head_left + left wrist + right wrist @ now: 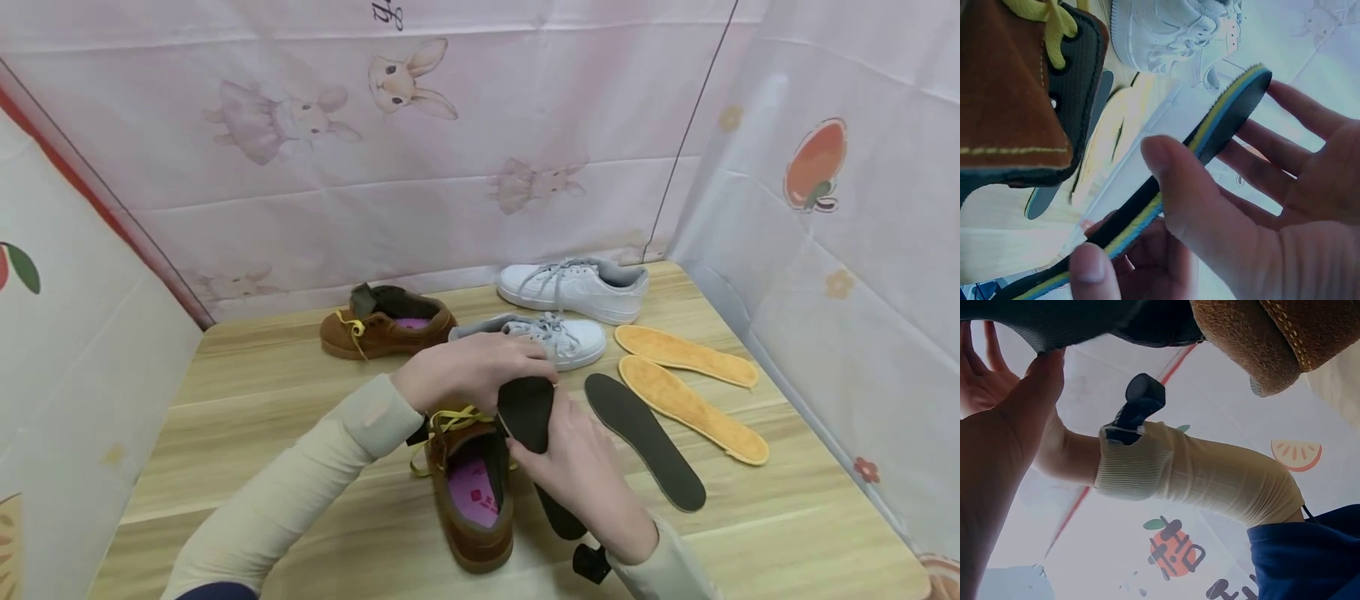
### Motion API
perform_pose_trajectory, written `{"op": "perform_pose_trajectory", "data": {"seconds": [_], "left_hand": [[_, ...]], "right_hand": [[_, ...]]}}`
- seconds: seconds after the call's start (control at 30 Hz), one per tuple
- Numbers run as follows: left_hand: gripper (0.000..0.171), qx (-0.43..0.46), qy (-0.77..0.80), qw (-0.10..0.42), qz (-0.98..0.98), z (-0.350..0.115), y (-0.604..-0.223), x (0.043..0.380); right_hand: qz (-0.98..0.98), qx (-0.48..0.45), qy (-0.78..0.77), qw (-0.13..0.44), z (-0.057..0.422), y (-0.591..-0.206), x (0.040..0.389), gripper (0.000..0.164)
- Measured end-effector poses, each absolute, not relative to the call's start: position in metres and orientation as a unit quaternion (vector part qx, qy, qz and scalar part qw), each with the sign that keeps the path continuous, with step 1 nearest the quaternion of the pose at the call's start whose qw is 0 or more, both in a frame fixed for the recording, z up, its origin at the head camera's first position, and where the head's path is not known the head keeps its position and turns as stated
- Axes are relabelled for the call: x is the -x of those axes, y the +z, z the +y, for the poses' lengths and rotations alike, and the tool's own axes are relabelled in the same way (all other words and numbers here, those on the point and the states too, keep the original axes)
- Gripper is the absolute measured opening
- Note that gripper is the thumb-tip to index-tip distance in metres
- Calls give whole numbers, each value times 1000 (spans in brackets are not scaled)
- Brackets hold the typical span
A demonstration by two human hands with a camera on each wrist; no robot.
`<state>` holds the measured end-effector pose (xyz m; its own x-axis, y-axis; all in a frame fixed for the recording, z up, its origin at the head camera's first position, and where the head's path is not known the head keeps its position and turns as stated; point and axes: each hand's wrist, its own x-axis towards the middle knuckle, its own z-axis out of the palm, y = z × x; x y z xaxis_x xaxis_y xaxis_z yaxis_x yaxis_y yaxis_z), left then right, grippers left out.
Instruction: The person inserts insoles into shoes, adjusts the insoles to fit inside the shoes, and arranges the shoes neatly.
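Both hands hold a black insole beside a brown shoe with yellow laces and a pink inside. My left hand is at the insole's upper end, its thumb on one face and fingertips behind the other. Lower down, my right hand pinches the insole between thumb and fingers. In the left wrist view the insole shows yellow and blue layers along its edge. The right wrist view has the right hand below a dark sole-like surface, with brown suede to the right.
A second black insole lies right of the hands, next to two orange insoles. Two white shoes stand toward the back, and another brown shoe at back left. Printed curtains border the wooden table.
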<state>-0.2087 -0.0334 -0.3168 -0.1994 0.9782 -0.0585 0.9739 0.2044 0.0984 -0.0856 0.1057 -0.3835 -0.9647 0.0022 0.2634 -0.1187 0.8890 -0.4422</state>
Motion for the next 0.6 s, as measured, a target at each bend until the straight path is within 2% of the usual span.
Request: {"op": "perform_pose_trajectory", "data": {"seconds": [0.1, 0.23, 0.33, 0.43, 0.6], "left_hand": [[70, -634, 35, 38, 771, -37, -316, 209], [82, -619, 68, 26, 782, -47, -312, 207], [87, -592, 94, 36, 800, -56, -306, 203], [86, -552, 95, 46, 827, -65, -303, 196], [86, -482, 76, 8, 873, -75, -305, 182]], "right_hand": [[-959, -36, 242, 145, 108, -382, 88, 66], [-954, -37, 247, 164, 110, -377, 92, 55], [-953, -31, 255, 159, 112, -372, 95, 50], [-954, -23, 262, 147, 114, -367, 98, 45], [-957, -7, 259, 134, 116, -364, 104, 43]]}}
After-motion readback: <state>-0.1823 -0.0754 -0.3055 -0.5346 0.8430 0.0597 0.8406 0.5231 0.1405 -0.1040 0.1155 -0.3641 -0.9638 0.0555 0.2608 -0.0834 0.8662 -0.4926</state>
